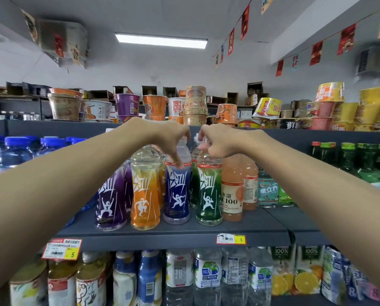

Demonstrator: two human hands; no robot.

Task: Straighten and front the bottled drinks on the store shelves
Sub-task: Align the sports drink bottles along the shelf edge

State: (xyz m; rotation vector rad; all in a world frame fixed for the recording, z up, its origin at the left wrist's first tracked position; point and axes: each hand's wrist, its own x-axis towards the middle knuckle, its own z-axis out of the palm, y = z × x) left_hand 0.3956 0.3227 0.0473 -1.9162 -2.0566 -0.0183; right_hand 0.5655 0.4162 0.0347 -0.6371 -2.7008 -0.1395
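Both arms reach forward to the middle shelf (184, 230), where four sport drinks stand upright in a front row: a purple bottle (109, 195), an orange bottle (144, 191), a blue bottle (177, 191) and a green bottle (208, 191). The left hand (169, 135) is curled over the top of the blue bottle, its grip closed around the neck and cap, with the thumb pressing down against the upper edge of the label. The right hand (220, 140) is closed in the same way around the neck of the green bottle, fingers wrapped over the cap. The two hands sit near each other, knuckles almost meeting.

Just right of the green bottle stands a pink bottle (232, 191), touching it or nearly so, with another like it behind. More bottles of each colour line up behind the front row. Water bottles (16, 151) with blue caps fill the left end of the shelf, and green glass bottles (348, 157) the right. Noodle cups (127, 104) crowd the shelf above. Two price tags (62, 249) hang on the shelf's front edge.
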